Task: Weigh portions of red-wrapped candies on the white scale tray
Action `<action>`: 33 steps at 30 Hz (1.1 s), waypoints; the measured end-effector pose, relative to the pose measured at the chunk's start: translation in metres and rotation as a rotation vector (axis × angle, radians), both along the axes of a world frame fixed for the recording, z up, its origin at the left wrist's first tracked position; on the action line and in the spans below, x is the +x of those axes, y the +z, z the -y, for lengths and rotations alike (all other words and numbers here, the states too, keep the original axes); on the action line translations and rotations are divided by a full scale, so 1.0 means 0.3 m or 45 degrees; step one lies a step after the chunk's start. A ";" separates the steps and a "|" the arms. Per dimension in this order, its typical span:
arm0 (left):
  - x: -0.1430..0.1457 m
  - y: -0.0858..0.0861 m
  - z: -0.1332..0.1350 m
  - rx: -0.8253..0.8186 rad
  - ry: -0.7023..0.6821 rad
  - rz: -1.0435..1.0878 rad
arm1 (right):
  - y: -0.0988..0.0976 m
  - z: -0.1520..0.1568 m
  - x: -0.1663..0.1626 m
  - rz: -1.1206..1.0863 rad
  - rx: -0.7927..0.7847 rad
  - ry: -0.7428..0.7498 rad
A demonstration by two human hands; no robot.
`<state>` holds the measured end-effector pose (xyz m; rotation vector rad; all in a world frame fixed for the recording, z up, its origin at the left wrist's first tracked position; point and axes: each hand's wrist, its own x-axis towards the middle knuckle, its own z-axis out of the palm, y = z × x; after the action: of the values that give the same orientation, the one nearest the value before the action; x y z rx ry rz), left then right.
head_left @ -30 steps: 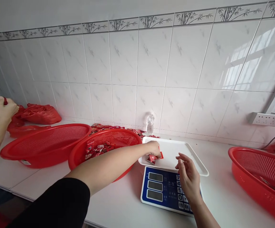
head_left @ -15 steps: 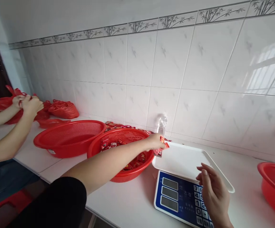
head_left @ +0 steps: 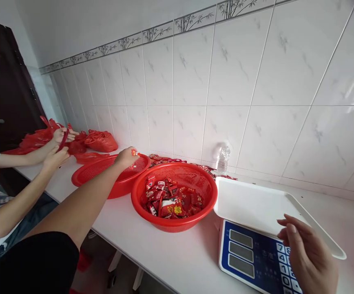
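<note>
My left hand [head_left: 125, 158] is stretched out over the far red basket [head_left: 87, 169], closed around small red wrapped packets [head_left: 133, 152]. A bit of the packets shows past the fingers. Nearer to me, a second red basket [head_left: 173, 222] holds many similar red packets [head_left: 167, 200], one larger with yellow print. My right hand [head_left: 313, 255] hovers over the keypad side of a blue and white digital scale [head_left: 247, 255]. Its fingers are loosely bent, apart from the thumb, with nothing in them. The scale's white tray [head_left: 253, 204] is bare.
At the left, a co-worker's hands [head_left: 57, 149] hold a red strip near several red plastic bags [head_left: 100, 141]. A clear plastic bottle [head_left: 224, 157] stands by the tiled wall. Red printed wrappers [head_left: 161, 159] lie behind the baskets. A dark door [head_left: 7, 81] is at far left.
My left hand has moved left with the packets, from beside the scale tray to above the far basket. The view has turned left. My right hand stays over the scale.
</note>
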<state>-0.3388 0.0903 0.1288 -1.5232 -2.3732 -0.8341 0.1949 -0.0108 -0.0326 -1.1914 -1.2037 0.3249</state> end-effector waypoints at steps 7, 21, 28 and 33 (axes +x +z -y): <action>-0.027 -0.055 -0.022 -0.060 0.036 0.041 | 0.013 0.004 0.002 0.029 -0.029 -0.009; 0.666 -0.244 0.037 -1.124 -1.039 -0.026 | -0.005 -0.021 0.012 0.021 0.010 0.075; 0.725 -0.306 0.010 -1.070 -1.054 -0.330 | -0.001 -0.029 0.011 0.027 0.013 0.120; 0.737 -0.304 -0.025 -0.991 -1.039 -0.204 | 0.001 -0.028 0.013 0.025 0.029 0.145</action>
<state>-0.1175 0.0979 0.0377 -2.8017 -2.0028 0.2038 0.1988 -0.0023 -0.0322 -1.1110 -1.2919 0.3842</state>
